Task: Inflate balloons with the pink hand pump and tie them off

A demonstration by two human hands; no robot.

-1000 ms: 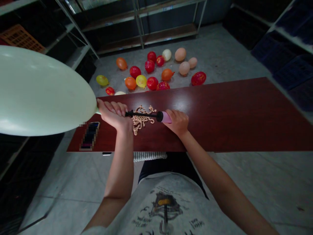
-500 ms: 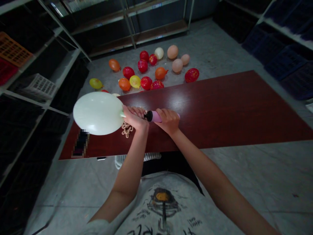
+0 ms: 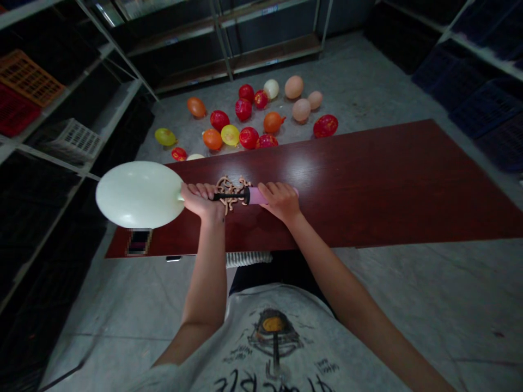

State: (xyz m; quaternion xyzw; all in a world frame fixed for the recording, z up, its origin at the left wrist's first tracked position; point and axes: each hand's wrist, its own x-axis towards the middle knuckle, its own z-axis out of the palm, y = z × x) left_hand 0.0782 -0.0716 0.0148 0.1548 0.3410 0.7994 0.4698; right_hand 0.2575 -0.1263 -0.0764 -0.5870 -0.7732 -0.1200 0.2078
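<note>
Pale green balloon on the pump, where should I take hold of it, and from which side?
Pinch the balloon's narrow neck from the side of the pink-handled pump, where the left hand sits. It's the only slim part; the round inflated body bulges away to the left, wide and smooth.

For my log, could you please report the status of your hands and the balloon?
Left hand clasping neck of inflated balloon; right hand on pink pump handle.

Red wood table [image 3: 368, 185] had tangle of limp tan balloons [image 3: 231, 185] near mid, phone [image 3: 139, 243] by near L corner. Floor [image 3: 408, 294] past far edge: blown-up balloons [image 3: 249, 138].
</note>
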